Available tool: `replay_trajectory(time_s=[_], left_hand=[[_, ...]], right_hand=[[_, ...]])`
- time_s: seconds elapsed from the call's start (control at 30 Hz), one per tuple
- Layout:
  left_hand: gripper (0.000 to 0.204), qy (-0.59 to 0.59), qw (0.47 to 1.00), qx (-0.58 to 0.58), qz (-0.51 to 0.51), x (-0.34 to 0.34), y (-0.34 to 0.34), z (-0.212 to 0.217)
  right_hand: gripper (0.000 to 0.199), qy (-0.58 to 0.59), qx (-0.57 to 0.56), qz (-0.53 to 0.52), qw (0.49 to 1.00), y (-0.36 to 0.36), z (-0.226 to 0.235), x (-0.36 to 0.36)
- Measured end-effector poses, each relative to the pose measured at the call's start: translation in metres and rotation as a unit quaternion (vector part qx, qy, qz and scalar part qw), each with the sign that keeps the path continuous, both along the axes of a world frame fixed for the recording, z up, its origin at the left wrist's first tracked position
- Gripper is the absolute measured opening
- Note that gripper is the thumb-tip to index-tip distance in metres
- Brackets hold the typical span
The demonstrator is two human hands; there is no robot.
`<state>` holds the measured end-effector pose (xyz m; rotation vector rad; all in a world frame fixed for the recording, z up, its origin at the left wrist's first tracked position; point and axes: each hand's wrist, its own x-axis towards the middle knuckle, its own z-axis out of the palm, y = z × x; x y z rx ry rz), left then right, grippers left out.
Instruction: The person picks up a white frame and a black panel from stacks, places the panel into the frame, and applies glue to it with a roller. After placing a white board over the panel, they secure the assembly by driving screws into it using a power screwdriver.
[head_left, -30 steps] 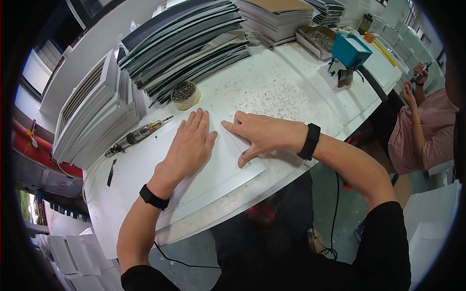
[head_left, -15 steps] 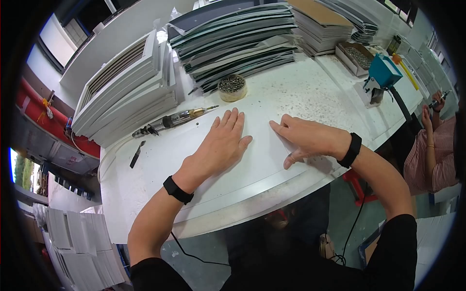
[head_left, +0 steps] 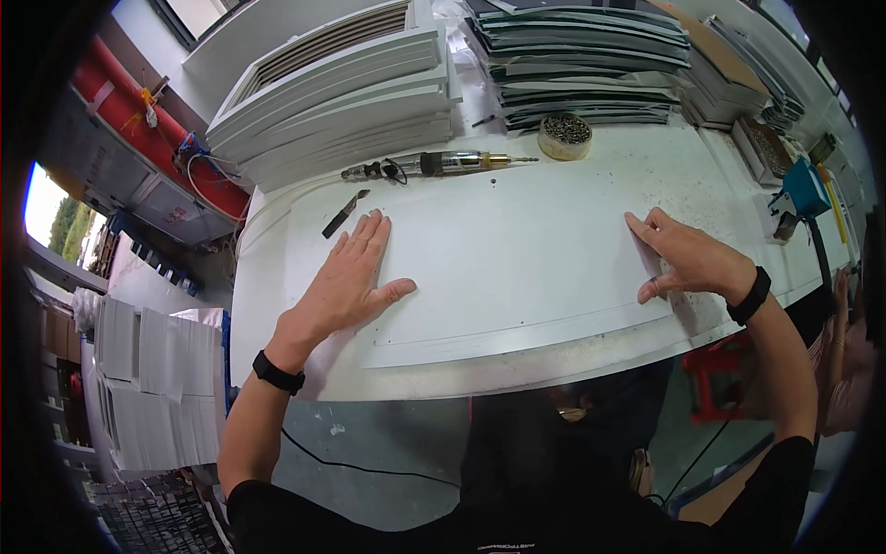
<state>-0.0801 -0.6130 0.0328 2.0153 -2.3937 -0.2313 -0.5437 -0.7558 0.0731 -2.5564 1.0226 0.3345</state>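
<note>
A flat white panel lies on the white worktable in front of me. My left hand rests at the panel's left end, fingers stretched out and thumb spread, holding nothing. At the right end is my right hand, its index finger and thumb apart along the panel's edge and the other fingers bent under. Beyond the panel lies a power screwdriver with its bit pointing right. A small craft knife is just past my left fingertips. A round tub of screws stands behind the panel.
White louvred frames are stacked at the back left, beside a tall pile of dark-edged sheets. At the right are a box of small metal parts and a teal device. More white panels stand on the floor left.
My left hand has slid left along the panel, away from the right hand, which stays at the right end. The view has turned, so the table's things appear further right.
</note>
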Motion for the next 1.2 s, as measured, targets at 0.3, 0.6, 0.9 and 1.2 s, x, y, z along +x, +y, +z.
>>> replay_trajectory(time_s=[0.3, 0.6, 0.9, 1.2], left_hand=[[0.128, 0.026, 0.999, 0.009, -0.016, -0.004, 0.05, -0.006], [0.13, 0.07, 0.997, 0.015, -0.001, 0.001, 0.046, -0.005], [0.122, 0.066, 0.998, -0.023, -0.009, -0.001, 0.048, -0.004], [0.116, 0.068, 0.997, -0.022, -0.008, -0.003, 0.047, 0.002]], right_hand=[[0.117, 0.002, -0.139, 0.056, 0.989, 0.019, -0.004, 0.033], [0.12, -0.02, -0.114, 0.109, 0.987, 0.028, -0.009, 0.139], [0.088, -0.059, -0.084, 0.181, 0.978, 0.054, -0.003, 0.239], [0.057, -0.144, -0.192, 0.092, 0.966, -0.075, -0.041, 0.312]])
